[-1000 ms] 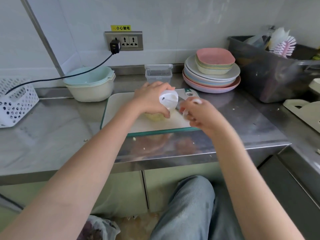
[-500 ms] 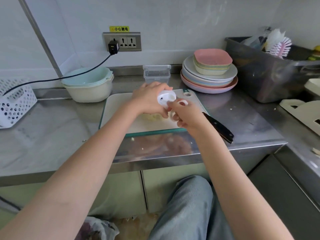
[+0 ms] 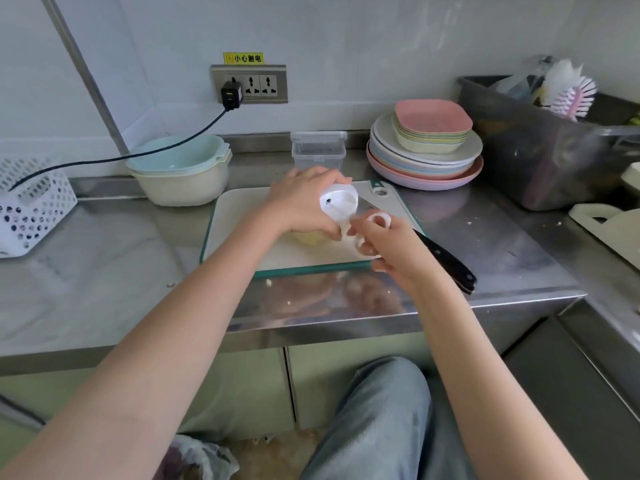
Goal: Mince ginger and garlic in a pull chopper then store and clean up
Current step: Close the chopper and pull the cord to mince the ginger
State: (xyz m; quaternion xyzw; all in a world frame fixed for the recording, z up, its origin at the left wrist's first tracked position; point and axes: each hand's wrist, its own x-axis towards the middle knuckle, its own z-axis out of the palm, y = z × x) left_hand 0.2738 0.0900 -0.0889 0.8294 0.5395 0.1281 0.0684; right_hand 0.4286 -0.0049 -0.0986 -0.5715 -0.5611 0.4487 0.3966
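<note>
Bright, even daylight; soft glare on steel counter (image 3: 104, 271); wide-angle bending at edges; slight motion blur overall

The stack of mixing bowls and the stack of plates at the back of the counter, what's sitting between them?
In the head view, a clear lidded container stands between the mixing bowls and the plates, against the back edge, apart from both.
</note>
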